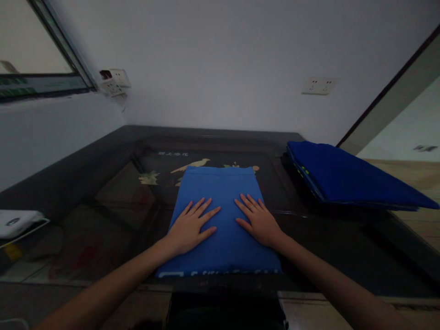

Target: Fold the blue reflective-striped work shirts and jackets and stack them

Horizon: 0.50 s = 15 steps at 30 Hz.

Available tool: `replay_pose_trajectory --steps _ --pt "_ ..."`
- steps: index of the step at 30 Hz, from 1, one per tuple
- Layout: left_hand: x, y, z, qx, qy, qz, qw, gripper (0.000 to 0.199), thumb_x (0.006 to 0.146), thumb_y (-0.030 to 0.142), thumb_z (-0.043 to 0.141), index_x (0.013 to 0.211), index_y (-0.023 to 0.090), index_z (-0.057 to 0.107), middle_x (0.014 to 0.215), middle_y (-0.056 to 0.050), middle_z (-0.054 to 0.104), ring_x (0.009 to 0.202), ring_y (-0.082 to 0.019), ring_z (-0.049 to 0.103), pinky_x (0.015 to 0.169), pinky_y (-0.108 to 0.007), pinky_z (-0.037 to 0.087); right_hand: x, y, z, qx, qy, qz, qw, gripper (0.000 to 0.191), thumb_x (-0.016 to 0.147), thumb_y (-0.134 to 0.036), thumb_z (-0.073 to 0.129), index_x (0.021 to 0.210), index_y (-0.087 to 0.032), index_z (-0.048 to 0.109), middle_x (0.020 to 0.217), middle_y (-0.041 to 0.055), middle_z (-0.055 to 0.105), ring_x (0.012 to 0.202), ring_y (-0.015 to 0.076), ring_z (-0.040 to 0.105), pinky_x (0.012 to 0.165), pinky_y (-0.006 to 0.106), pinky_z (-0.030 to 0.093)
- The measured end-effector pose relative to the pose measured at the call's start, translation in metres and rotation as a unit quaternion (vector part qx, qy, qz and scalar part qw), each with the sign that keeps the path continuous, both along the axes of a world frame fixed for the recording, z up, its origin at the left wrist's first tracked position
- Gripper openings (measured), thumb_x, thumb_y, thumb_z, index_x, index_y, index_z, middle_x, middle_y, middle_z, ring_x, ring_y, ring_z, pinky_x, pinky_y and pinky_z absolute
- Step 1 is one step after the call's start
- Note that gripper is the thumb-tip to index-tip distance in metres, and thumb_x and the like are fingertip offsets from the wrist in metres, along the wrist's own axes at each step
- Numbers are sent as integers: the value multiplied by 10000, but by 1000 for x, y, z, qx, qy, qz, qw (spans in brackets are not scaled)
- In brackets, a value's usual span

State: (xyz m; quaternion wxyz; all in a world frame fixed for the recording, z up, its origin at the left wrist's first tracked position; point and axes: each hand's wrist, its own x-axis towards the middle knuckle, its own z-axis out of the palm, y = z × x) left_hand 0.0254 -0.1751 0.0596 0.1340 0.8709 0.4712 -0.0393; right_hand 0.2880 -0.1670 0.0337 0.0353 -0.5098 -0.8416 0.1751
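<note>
Count: one blue cloth (225,229) at middle of worktop's (343,261) near edge, one darker blue pile (354,181) toward right edge. Rests open left hand (189,229), open right hand (261,224) palm-down on cloth, fingers spread.

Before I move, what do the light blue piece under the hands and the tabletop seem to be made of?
Light blue piece: probably matte fabric, given its soft, unreflective face and stitched-looking line near the far edge; coated cloth can't be excluded.
Tabletop: dark and glossy, with faint reflections; perhaps glass or lacquered wood, I can't tell which.
</note>
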Motion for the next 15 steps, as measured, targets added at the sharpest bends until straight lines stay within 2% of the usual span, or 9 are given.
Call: replay_pose_trajectory --steps 3,5,8,11,13,15 --pt "-14 9 -1 6 20 25 999 573 944 580 336 1478 387 261 1569 -20 239 1438 -259 225 1146 -527 198 10 2 -1 -4 -3 -15 1000 610 960 -532 333 1486 -224 313 1554 78 262 1440 259 211 1141 547 211" --pt "-19 9 2 22 41 63 997 556 950 553 346 1468 353 316 1554 -42 280 1431 -278 241 1142 -560 180 14 0 2 4 -5 -31 999 584 967 -504 333 1472 -212 346 1539 97 295 1435 262 228 1136 570 204" --pt "-11 -10 12 64 46 103 992 527 958 516 353 1418 274 441 1508 -89 374 1420 -314 257 1134 -612 132 9 -16 12 38 -5 -62 997 538 970 -448 352 1423 -172 442 1513 140 341 1427 286 244 1135 575 205" --pt "15 -44 19 63 -8 40 997 485 973 482 333 1417 314 429 1512 -46 374 1422 -282 260 1143 -599 141 -8 -45 19 46 24 -47 998 508 969 -391 376 1424 -177 444 1530 130 309 1427 283 245 1134 527 264" --pt "31 -63 18 56 -36 0 998 481 977 455 341 1446 348 364 1531 -22 340 1424 -261 257 1149 -582 159 -19 -63 20 32 38 -27 998 515 964 -383 397 1444 -200 414 1535 115 300 1425 279 253 1126 514 294" --pt "38 -72 13 59 -41 -12 997 503 973 440 364 1467 363 313 1549 -24 301 1426 -256 251 1152 -563 172 -22 -75 18 24 36 -14 999 538 957 -411 416 1462 -228 381 1540 97 291 1428 283 241 1134 523 276"
